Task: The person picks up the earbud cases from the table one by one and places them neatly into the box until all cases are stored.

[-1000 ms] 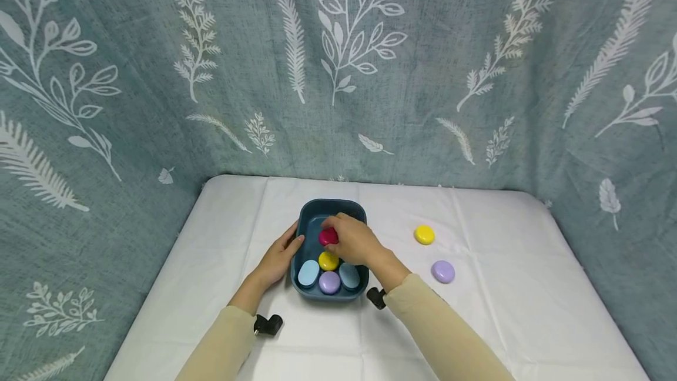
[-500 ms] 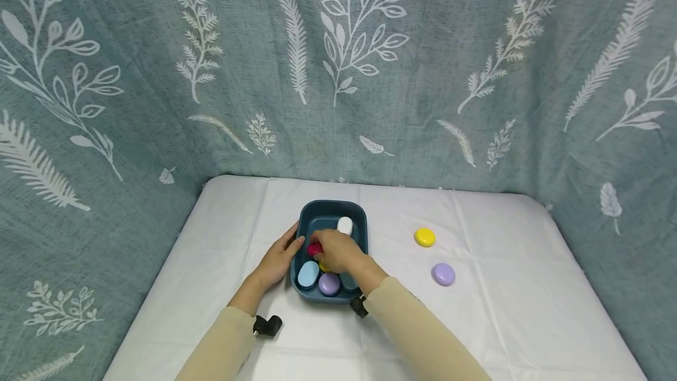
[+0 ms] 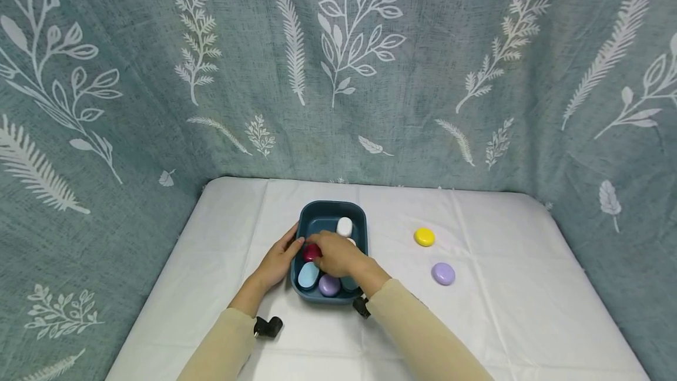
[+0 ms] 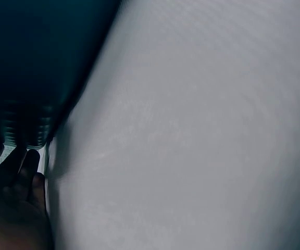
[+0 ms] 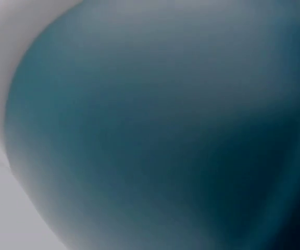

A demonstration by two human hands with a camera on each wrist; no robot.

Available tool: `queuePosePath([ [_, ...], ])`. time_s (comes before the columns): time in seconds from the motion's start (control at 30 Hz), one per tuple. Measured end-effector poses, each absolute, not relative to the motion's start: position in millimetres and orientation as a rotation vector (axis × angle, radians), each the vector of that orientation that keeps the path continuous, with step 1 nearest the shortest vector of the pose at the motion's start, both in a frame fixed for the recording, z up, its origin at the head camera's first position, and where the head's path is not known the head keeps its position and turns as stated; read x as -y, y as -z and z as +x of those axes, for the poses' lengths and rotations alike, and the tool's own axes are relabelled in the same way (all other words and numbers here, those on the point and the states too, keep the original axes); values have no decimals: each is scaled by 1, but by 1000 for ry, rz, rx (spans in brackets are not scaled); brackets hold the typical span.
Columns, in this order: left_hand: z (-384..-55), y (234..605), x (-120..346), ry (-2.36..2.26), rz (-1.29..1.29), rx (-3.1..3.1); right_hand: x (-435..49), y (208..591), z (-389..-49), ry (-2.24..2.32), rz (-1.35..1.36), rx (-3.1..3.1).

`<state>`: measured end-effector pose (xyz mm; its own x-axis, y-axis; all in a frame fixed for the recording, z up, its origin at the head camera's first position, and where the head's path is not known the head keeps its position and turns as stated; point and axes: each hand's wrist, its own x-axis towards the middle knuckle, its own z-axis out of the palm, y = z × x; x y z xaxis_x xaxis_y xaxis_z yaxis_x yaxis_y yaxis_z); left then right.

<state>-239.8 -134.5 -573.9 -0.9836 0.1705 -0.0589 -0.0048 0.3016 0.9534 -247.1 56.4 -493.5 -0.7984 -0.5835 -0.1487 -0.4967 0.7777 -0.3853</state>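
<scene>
A dark blue rectangular tub [image 3: 325,209] stands on the white cloth. My left hand [image 3: 276,261] holds its left wall, thumb at the rim and fingers along the outside; the left wrist view shows those fingers against the tub's side [image 4: 40,62]. Inside the tub, my right hand [image 3: 337,253] pinches a glossy red round piece [image 3: 311,253] between thumb and fingers. In front of it lie a light blue oval piece [image 3: 308,275], a purple round piece [image 3: 329,286] and a partly covered grey-blue one [image 3: 348,284]. A white piece [image 3: 344,227] lies behind the hand.
On the cloth to the right of the tub lie a yellow round piece [image 3: 424,237] and a purple round piece [image 3: 443,274]. A green patterned curtain [image 3: 338,134] hangs behind the table. In the right wrist view, a blurred blue surface [image 5: 139,130] fills most of the frame.
My right hand has carried the red piece left and toward the front of the tub. White pieces now show behind it, and the yellow piece in the tub is covered. The left hand stays put.
</scene>
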Motion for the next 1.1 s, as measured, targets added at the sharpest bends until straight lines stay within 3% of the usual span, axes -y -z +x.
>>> queuePosePath([
  [0.6,-241,574,134,-1708,86,-2466,-104,458,-254,634,-833,-2811],
  [1.1,-241,572,134,-1689,73,-2474,-204,457,-277,727,-574,-2992],
])
